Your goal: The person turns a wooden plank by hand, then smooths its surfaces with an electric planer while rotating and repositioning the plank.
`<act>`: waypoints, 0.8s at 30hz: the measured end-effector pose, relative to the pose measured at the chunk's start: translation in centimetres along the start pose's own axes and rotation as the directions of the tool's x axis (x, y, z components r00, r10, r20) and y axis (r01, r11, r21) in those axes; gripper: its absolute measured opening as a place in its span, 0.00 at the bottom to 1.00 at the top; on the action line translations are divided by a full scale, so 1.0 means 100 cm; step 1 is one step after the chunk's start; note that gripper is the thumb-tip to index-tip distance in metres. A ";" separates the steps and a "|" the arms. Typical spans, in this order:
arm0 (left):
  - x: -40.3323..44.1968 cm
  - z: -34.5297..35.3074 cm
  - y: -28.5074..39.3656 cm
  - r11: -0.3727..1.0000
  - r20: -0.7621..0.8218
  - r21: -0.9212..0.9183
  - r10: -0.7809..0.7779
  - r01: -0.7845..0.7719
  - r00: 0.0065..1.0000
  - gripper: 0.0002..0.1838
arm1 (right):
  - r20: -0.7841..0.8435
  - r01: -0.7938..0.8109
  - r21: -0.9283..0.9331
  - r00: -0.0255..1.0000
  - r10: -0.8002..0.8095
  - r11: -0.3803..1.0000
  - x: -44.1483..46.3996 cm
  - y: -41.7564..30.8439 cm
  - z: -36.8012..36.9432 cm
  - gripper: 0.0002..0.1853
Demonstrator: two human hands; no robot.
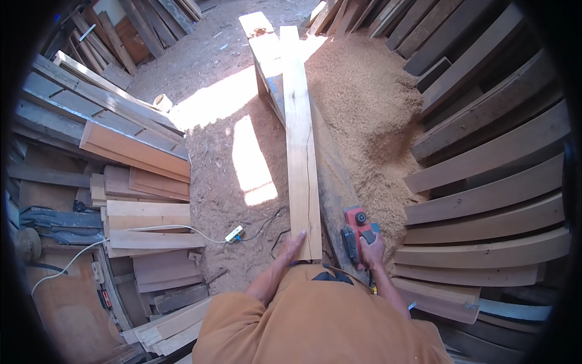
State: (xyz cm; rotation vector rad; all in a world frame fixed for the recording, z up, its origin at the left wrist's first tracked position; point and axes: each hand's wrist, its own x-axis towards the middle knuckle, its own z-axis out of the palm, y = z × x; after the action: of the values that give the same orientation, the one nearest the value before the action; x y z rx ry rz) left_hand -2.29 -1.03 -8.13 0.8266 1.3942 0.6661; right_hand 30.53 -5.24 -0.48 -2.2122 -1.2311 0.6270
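Note:
A long pale wooden board [299, 139] stretches away from my body, with a dark crack running along its right side. My left hand [293, 247] grips the board's near left edge, the thumb on top and the other fingers mostly hidden. Under and to the right of the board lies a wider, weathered beam [332, 173]. My right hand [371, 250] is wrapped round the handle of a red and black electric hand planer [356, 233]. The planer is to the right of the board, apart from it, over or against the beam; whether it touches cannot be seen.
A big heap of wood shavings [364, 91] lies beyond the beam on the right. Planks [485, 218] line the right side, and stacked boards [148, 224] the left. A power strip [234, 233] with a white cord sits on the dirt floor [212, 200].

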 end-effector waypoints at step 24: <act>0.029 -0.006 -0.044 0.982 -0.048 0.105 0.161 -0.155 0.986 0.32 | 0.679 -0.110 -0.006 0.730 0.084 0.994 -0.025 -0.083 0.087 0.47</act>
State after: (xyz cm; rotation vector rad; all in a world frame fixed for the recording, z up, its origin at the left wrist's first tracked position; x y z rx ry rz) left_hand -2.94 -1.05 -13.42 1.0136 1.4316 0.7503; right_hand 18.80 -1.76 -1.34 -2.0783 -1.4123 1.5989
